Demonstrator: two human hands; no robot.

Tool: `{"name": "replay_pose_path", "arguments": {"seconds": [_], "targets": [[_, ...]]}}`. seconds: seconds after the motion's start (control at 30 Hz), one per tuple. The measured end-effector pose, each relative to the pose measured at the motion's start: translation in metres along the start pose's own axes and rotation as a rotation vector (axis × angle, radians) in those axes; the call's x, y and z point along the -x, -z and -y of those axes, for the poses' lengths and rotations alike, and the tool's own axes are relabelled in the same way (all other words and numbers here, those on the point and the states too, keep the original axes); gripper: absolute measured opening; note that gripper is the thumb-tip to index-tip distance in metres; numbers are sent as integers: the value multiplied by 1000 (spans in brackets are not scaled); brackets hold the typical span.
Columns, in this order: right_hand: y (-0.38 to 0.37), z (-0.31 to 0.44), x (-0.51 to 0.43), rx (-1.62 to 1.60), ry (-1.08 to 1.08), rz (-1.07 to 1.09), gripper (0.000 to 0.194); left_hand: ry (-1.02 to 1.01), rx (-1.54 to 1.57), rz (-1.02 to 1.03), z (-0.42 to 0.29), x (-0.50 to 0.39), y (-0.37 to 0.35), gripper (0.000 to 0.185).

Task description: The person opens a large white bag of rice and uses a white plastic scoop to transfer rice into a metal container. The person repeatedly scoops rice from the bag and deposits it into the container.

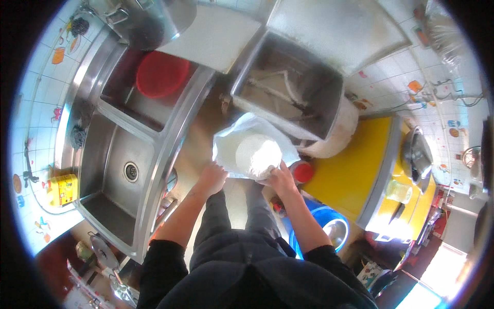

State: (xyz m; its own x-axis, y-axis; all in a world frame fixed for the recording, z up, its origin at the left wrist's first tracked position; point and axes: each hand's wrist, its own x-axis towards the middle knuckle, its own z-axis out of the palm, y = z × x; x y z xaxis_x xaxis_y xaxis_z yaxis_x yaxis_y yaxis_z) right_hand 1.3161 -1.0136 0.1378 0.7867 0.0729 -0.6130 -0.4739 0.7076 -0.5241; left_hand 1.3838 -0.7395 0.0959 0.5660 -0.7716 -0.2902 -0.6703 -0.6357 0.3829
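Observation:
My left hand point(214, 178) grips the near left edge of a white plastic bag point(225, 145) in front of my legs. At the near right of the bag, my right hand point(282, 179) holds a round white bowl point(247, 148) by its rim. White powder that looks like flour point(266, 156) lies heaped in the bowl, brightly lit on one side. The bowl is over the mouth of the bag and hides part of its inside. Just beyond the bag stands a dough mixer with a rectangular metal tub point(247, 103); a bent mixing bar point(288, 87) shows inside.
To the left runs a double steel sink point(115, 154) with a red basin point(162, 75) in its far compartment. At the right stand a yellow-sided table point(347, 166), a red-lidded jar point(303, 172) and a blue barrel point(324, 220). A large metal pot point(154, 23) is at the far left.

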Motion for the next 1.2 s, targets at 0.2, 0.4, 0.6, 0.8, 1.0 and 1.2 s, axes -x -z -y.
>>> {"name": "replay_pose_path", "arguments": {"seconds": [0.2,0.4,0.6,0.8,1.0,1.2], "targets": [[-29,82,18,-120,12,-15,74,74,21,87,-4,3,10,16],[-50,173,-14,-52,61,-299,55,140,117,-145,-7,9,12,14],[0,218,-133,40,91,-532,51,232,153,-234,-15,12,17,11],[38,244,-209,402,99,-630,53,306,213,-312,-23,21,14,9],[24,279,-244,1101,169,-688,66,352,275,-341,-25,21,14,12],[-21,275,-265,1962,82,-692,83,356,359,-386,-28,25,14,15]]}}
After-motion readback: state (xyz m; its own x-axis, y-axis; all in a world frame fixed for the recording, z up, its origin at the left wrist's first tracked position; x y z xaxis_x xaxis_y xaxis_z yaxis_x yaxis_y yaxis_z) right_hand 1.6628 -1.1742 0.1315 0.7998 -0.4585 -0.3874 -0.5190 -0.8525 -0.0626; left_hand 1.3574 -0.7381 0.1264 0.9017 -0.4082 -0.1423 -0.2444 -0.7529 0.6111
